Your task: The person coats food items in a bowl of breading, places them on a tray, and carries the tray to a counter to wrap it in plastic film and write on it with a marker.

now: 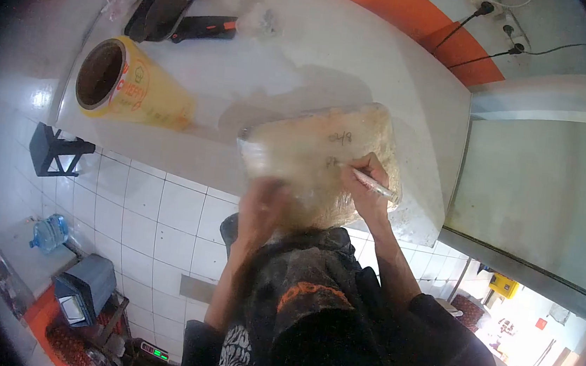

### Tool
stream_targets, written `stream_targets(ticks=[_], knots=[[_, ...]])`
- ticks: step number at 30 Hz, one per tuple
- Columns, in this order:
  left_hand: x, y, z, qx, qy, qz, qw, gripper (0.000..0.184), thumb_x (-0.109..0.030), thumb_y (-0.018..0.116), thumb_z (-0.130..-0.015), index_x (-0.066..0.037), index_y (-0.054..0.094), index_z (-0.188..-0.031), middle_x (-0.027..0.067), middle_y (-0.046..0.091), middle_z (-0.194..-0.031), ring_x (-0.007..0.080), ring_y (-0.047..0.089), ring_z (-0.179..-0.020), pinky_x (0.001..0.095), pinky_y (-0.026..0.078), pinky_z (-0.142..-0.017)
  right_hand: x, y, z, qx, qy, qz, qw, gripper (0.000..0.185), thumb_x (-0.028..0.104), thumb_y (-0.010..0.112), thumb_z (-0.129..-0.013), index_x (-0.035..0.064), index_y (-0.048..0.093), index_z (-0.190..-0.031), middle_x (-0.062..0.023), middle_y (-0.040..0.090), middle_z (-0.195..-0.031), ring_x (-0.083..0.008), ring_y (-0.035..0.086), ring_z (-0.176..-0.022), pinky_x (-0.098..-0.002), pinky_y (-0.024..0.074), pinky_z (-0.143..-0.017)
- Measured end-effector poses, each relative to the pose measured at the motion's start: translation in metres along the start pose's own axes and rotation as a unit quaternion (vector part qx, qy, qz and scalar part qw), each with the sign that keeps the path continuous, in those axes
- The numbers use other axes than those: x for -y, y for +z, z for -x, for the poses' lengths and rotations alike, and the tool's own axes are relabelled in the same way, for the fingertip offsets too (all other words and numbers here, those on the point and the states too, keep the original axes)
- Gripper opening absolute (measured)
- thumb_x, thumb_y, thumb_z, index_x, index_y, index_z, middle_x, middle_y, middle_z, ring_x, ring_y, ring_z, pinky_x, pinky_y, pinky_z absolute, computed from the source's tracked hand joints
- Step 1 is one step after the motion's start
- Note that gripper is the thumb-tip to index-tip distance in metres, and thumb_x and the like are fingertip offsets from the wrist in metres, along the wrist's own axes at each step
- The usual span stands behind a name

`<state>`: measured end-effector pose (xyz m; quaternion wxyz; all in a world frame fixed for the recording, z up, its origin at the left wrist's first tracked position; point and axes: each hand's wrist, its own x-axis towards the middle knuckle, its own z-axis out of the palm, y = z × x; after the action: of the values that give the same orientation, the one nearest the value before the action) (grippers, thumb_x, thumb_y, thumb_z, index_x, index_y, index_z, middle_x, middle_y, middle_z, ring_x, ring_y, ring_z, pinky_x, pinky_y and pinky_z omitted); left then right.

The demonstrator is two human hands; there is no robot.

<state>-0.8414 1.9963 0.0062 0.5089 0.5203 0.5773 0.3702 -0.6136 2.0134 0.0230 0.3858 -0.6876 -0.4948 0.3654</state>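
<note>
A bulky, roughly rectangular package point(289, 151) wrapped in clear film lies near the front edge of the white table, its inside pale brown. Dark handwritten marks point(340, 137) show on its upper face, with a second line beneath them. My right hand point(368, 203) is closed around a white marker pen point(377, 185), its tip at that second line. At the package's near left side is my left hand point(263, 205), smeared by motion, so its fingers cannot be made out.
A large yellow roll of wrapping film point(150, 88) lies on the table point(305, 57) at left. Behind it are a black tray-like object point(162, 4) and a black-and-orange handled tool point(205, 28). A greenish panel point(538, 199) stands at right; a black stool point(56, 152) is on the tiled floor.
</note>
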Motion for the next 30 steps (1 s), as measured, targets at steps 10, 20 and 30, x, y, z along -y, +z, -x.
stream_targets(ticks=[10,20,30], knots=[[0.006,0.000,0.000,-0.008,0.018,-0.018,1.000,0.028,-0.021,0.067,-0.092,0.001,0.058,-0.107,0.0104,0.067,-0.084,0.0158,0.058,-0.071,0.0307,0.047,-0.067,0.003,0.002,-0.006,-0.058,0.012,-0.048,0.997,0.016,0.009,0.069,-0.085,0.0006,0.056,-0.086,-0.0041,0.061,-0.069,-0.0083,0.055,-0.062,-0.0257,0.0449,-0.055],[0.004,0.000,0.001,-0.011,0.008,-0.008,1.000,0.028,-0.021,0.067,-0.092,0.001,0.058,-0.106,0.0108,0.066,-0.083,0.0169,0.059,-0.073,0.0321,0.048,-0.068,-0.009,-0.005,-0.002,-0.045,0.052,-0.094,0.993,0.015,0.009,0.068,-0.086,0.0024,0.055,-0.083,-0.0020,0.058,-0.067,-0.0062,0.052,-0.059,-0.0243,0.0414,-0.050],[0.005,0.000,0.000,-0.018,0.019,0.017,1.000,0.027,-0.020,0.067,-0.092,0.002,0.057,-0.105,0.0106,0.066,-0.083,0.0153,0.058,-0.072,0.0304,0.048,-0.066,0.003,-0.007,-0.009,-0.067,0.035,-0.028,0.997,0.017,0.012,0.069,-0.087,0.0018,0.056,-0.084,-0.0016,0.059,-0.069,-0.0070,0.052,-0.062,-0.0243,0.0417,-0.053]])
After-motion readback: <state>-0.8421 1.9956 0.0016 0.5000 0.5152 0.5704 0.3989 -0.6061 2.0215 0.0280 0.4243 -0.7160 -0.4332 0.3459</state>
